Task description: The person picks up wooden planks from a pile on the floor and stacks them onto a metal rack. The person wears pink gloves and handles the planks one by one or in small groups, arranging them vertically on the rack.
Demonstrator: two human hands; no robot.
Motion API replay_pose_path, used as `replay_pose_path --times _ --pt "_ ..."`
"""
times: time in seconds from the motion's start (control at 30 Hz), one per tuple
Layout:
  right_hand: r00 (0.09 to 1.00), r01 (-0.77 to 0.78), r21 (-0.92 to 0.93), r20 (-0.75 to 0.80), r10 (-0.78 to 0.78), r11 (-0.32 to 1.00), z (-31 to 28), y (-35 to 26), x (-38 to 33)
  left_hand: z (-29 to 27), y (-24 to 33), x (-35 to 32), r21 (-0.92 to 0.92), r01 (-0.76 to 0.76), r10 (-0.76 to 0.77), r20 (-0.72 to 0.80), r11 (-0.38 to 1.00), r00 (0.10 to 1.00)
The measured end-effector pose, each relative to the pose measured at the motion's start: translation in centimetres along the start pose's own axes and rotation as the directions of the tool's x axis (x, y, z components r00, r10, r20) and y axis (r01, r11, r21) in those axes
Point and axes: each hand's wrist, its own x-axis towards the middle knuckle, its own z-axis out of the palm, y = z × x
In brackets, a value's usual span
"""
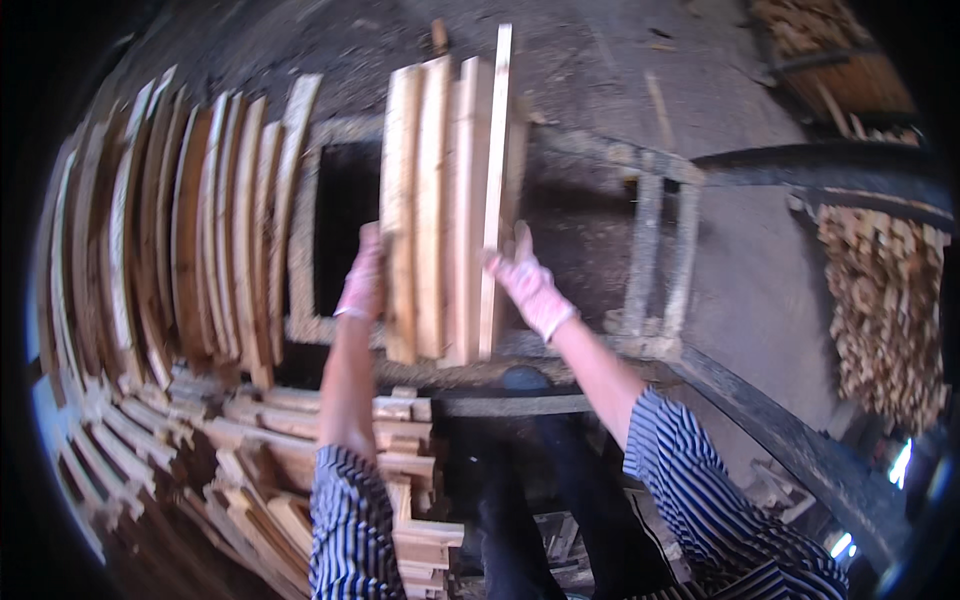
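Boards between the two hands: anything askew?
Yes. The board nearest the right hand juts past the other boards at the far end, so that end looks uneven. Blur leaves surface damage unclear.

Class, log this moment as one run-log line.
left gloved hand: at left of wooden boards | right gloved hand: at rightmost board | boards: side by side over grey frame | board row: left of frame

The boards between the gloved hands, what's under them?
Under the boards there's a dusty frame; its bars show on both sides, with dark openings between. The part right beneath the boards is covered, so I can't see it.
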Motion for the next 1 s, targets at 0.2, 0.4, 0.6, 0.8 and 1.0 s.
replay_pose_path --times 0.2,0.4,0.6,0.8,1.0 --pt "0.972 -0.078 0.185 0.234 0.033 0.98 -1.0 -0.5 -0.9 4.7 -0.4 -6.8 -0.06 0.026 -0.001 0.389 0.998 0.921" --pt "0.906 -0.162 -0.06 0.386 0.173 0.985 -0.8 -4.6 -16.4 5.2 -3.7 -24.3 -0.054 -0.094 0.1 0.134 0.994 0.986" --pt "0.707 0.142 -0.517 0.65 0.279 0.844 -0.4 -10.5 -28.0 8.2 -9.3 -43.2 -0.279 -0.116 0.107 -0.048 0.953 0.993" --pt "0.262 0.845 -0.508 0.664 0.7 0.165 18.5 -17.8 -36.0 6.5 -10.6 -53.7 -0.694 -0.28 0.031 -0.348 0.664 0.937" --pt "-0.071 0.995 0.041 0.94 0.333 0.094 38.1 -16.8 -41.1 -8.1 -2.2 -55.7 -0.7 -0.572 0.189 -0.55 0.428 0.814"
